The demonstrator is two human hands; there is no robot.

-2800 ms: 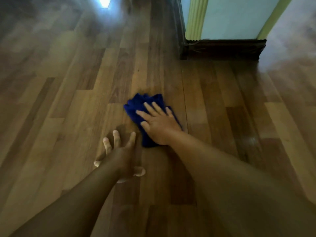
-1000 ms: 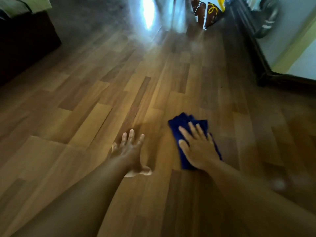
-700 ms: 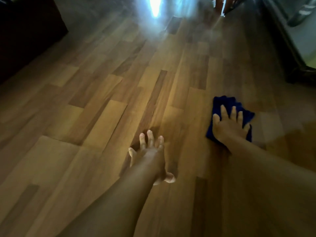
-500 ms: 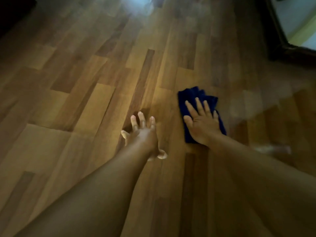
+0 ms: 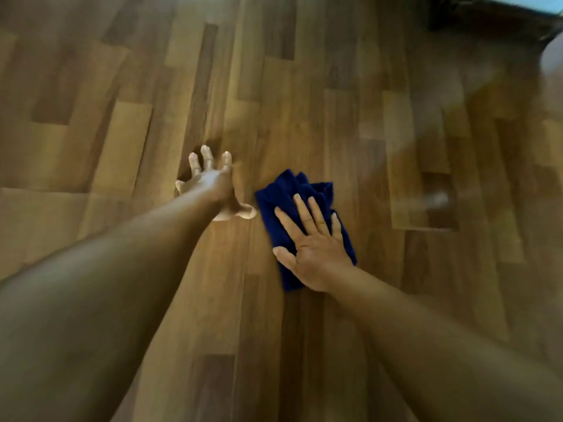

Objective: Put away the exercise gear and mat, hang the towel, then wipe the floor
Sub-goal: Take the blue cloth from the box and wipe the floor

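A folded dark blue cloth (image 5: 289, 190) lies on the brown wooden plank floor (image 5: 350, 117) a little right of centre. My right hand (image 5: 310, 248) presses flat on the cloth with straight, spread fingers and covers its near half. My left hand (image 5: 213, 181) rests on the bare floor just left of the cloth, fingers spread, thumb pointing toward the cloth. Both forearms stretch in from the bottom of the view.
A dark baseboard or frame (image 5: 487, 16) runs along the top right corner, with a pale wall strip (image 5: 530, 0) above it. Wooden planks fill all other sides.
My right hand slid the cloth right and then back left beside my left hand. The view swung down, so the dark furniture and the bright glare left the frame.
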